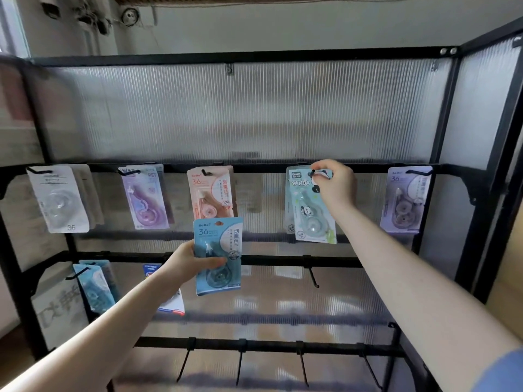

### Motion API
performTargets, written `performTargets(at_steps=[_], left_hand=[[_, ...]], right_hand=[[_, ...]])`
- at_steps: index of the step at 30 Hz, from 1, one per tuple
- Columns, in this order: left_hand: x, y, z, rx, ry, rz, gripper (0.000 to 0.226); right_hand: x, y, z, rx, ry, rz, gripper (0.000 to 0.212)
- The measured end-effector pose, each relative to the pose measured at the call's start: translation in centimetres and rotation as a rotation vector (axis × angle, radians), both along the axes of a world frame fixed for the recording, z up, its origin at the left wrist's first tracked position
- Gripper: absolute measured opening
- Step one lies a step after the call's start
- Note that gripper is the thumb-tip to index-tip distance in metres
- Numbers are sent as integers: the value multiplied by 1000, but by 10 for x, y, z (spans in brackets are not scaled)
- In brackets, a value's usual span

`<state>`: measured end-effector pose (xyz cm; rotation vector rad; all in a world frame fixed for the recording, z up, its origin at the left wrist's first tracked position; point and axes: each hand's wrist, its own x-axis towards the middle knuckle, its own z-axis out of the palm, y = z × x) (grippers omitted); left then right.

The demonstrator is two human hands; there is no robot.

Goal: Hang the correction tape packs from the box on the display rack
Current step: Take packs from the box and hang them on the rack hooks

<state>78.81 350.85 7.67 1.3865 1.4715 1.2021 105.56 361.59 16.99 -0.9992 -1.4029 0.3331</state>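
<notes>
The left hand (185, 263) grips a blue correction tape pack (218, 256) by its left edge, thumb across the front, free in the air before the black display rack (254, 168). At 2 o'clock from it, the right hand (335, 183) pinches the top of a panda pack (310, 205) at its hook (312, 173). A bare hook (313, 277) sticks out at 5 o'clock from the blue pack. A pink pack (210, 192) hangs at 12 o'clock, just behind the blue one's top.
</notes>
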Motion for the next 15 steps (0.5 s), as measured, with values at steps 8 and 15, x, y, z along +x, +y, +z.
performTargets(at_steps=[8,15], left_hand=[[-9,-4,-1,9,20,51,27],[-14,-17,-4,30,-1,76,23]], right_hand=[[-6,0,-4,134,-332,-345,28],[-7,-17,-16,507,-677,-444,33]])
